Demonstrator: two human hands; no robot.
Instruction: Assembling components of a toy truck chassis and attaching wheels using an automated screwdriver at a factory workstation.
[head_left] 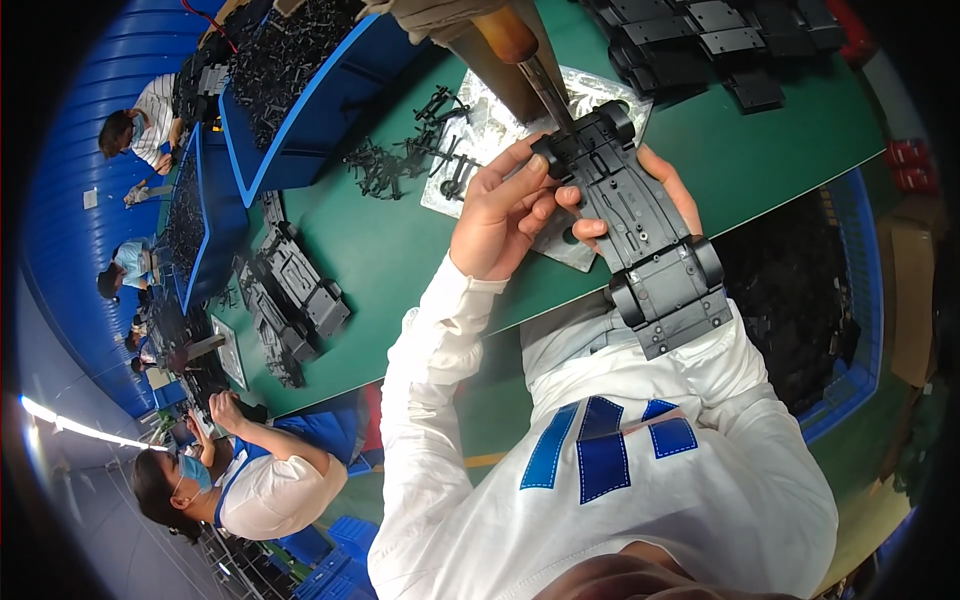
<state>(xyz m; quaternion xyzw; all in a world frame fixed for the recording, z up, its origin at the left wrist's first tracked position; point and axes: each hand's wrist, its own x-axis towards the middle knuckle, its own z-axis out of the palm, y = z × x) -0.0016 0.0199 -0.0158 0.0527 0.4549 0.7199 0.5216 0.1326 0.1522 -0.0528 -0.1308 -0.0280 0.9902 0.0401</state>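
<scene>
A black plastic toy-car chassis [640,215] is held tilted above the near edge of the green table, partly over my lap. My right hand [668,190] wraps it from beneath, with the thumb side along its right edge and fingertips showing at its left edge. At the chassis's far left corner, my left hand [508,205] has its fingers curled, thumb and forefinger pinching by the rounded wheel arch. A tool with an orange handle [507,38] and metal shaft comes down from the top, its lower end at the chassis's far end. Whether it touches is unclear.
A silvery sheet [455,190] lies on the green table [390,250] beside small black parts [385,165]. More chassis [300,275] lie left, black plates [720,40] far right. Blue bins [300,110] hold black parts. At lower left, a masked co-worker [270,480] works at the table.
</scene>
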